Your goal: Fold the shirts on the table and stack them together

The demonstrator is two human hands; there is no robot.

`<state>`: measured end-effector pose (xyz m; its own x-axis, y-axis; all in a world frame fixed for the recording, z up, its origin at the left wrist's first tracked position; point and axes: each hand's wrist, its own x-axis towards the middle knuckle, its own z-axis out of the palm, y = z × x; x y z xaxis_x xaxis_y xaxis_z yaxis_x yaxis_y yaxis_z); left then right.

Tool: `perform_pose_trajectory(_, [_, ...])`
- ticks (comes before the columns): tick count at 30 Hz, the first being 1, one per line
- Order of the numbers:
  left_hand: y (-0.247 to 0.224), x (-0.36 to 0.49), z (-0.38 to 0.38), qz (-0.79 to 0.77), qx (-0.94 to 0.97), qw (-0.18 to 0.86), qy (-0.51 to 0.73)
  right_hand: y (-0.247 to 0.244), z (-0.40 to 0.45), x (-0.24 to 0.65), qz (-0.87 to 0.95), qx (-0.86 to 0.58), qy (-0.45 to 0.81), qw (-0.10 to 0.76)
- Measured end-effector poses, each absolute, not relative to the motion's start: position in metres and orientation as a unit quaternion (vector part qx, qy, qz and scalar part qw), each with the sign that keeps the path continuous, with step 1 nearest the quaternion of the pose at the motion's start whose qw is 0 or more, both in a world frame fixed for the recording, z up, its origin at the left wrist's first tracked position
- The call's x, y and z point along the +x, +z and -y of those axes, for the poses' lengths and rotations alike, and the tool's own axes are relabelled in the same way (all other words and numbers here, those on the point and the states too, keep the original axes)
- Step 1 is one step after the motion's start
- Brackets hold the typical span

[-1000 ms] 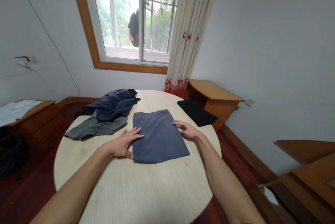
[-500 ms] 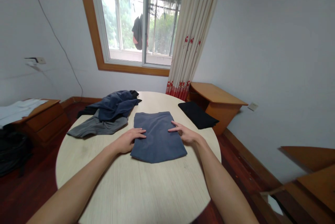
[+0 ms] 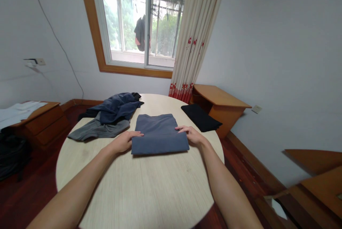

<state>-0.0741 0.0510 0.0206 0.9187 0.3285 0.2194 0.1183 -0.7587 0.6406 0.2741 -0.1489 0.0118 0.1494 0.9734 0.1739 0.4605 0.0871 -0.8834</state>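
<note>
A blue-grey folded garment [image 3: 156,125] lies in the middle of the round table, its exact kind not clear. Across it runs a level crease, and the part nearer me forms a smooth band with a straight front edge slightly off the tabletop. My left hand [image 3: 125,141] grips the garment's left side, fingers on top and thumb hidden. On the opposite side, my right hand [image 3: 192,135] holds the right edge the same way. A dark folded cloth [image 3: 201,117] rests to the right, beyond my right hand.
A heap of navy clothes [image 3: 116,106] and a grey garment [image 3: 100,131] occupy the far left of the pale round table [image 3: 149,189]. Behind its right edge stands a wooden desk [image 3: 221,97]. A wooden cabinet [image 3: 42,125] with white cloth is at left.
The garment's near part has been drawn up into a band with a crease behind it, so its front edge sits farther from me. Both hands now hold the sides rather than lying flat.
</note>
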Motion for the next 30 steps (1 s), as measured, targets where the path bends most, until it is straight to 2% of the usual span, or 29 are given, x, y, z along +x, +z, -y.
perform_pose_trajectory(3, [0.027,-0.07,-0.04,-0.151,0.891,0.393,0.168,0.011,0.147,0.27,0.561,-0.61,0.299,0.474])
perform_pose_trajectory(8, [0.015,-0.046,-0.041,-0.244,0.746,0.538,0.306,0.0,0.126,0.263,0.489,-0.632,0.261,0.541])
perform_pose_trajectory(11, [0.008,-0.041,-0.05,-0.307,0.708,0.563,0.296,-0.006,0.115,0.263,0.465,-0.679,0.216,0.525])
perform_pose_trajectory(14, [0.009,-0.046,-0.053,-0.348,0.676,0.589,0.273,-0.009,0.115,0.266,0.45,-0.692,0.232,0.514])
perform_pose_trajectory(17, [0.015,-0.056,-0.048,-0.363,0.684,0.578,0.257,-0.008,0.122,0.268,0.456,-0.668,0.279,0.517])
perform_pose_trajectory(22, [0.017,-0.066,-0.04,-0.3,0.743,0.564,0.198,0.0,0.136,0.269,0.48,-0.63,0.357,0.495])
perform_pose_trajectory(30, [0.019,-0.074,-0.043,-0.301,0.813,0.465,0.183,-0.001,0.139,0.275,0.499,-0.634,0.332,0.489])
